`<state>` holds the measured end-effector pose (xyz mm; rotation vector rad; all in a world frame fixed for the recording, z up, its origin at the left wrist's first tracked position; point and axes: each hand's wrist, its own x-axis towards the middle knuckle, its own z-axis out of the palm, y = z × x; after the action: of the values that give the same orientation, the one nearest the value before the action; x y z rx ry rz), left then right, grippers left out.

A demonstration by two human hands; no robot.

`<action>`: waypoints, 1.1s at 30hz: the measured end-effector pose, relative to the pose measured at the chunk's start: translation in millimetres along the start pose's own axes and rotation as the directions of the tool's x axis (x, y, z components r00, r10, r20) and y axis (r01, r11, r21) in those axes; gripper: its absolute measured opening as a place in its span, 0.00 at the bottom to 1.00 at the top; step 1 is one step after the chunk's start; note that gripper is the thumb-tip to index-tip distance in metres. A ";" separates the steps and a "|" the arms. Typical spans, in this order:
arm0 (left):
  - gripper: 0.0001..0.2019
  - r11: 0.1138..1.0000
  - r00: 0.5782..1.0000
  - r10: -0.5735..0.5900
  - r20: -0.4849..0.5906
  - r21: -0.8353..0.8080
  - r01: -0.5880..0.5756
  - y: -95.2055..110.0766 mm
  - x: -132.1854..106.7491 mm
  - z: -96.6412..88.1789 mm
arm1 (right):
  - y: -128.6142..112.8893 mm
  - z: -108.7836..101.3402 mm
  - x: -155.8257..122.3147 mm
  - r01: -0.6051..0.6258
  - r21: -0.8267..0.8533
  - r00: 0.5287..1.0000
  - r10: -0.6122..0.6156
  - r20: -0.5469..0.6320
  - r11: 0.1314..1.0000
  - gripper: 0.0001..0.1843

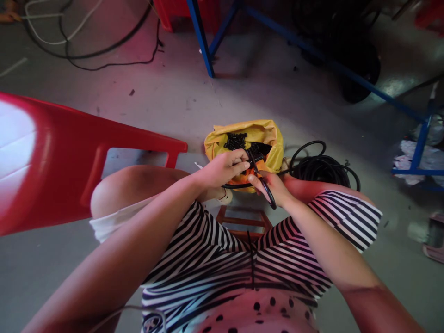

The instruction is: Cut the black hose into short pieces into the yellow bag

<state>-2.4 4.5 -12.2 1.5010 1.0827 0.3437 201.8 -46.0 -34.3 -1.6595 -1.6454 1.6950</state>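
My right hand [275, 187] is closed around dark-handled scissors [268, 190], whose blades point up toward my left hand. My left hand [225, 167] pinches a black tube [239, 186] near the scissor blades; the exact point of contact is too small to make out. The tube curves beneath both hands toward a black coil [321, 172] on the floor at the right. Directly below and beyond my hands lies an opened yellow bag [211, 145]. Several short black pieces [236, 140] rest inside it.
A red plastic stool [69, 152] stands close on my left. A blue metal frame [203, 41] crosses the far side and right. Loose cables [104, 50] lie on the floor at the upper left. A small wooden stool [243, 221] shows between my legs.
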 end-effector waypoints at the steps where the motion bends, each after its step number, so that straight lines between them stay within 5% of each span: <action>1: 0.09 1.000 1.000 -0.001 -0.009 0.004 0.001 0.0 0.1 -0.3 | 0.2 0.9 0.0 0.001 -0.002 1.000 -0.001 -0.008 1.000 0.30; 18: 0.09 0.988 0.994 -0.019 -0.106 0.153 0.035 -8.1 2.5 -0.5 | 1.5 2.6 -1.3 -0.136 0.052 0.990 0.134 0.030 0.989 0.32; 25: 0.07 0.962 0.999 0.022 -0.025 0.271 -0.014 -9.3 1.0 3.7 | 7.0 -3.5 1.0 -0.072 0.024 0.995 0.070 0.075 0.997 0.31; 33: 0.09 0.965 1.000 0.006 -0.027 0.263 0.001 -12.1 1.9 6.9 | 10.5 -0.7 5.2 -0.192 0.099 0.981 0.187 0.053 0.976 0.30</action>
<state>-1.5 0.2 -25.5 1.7368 1.1832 0.2284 205.9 -44.9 -45.3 -1.7895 -1.4291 1.8837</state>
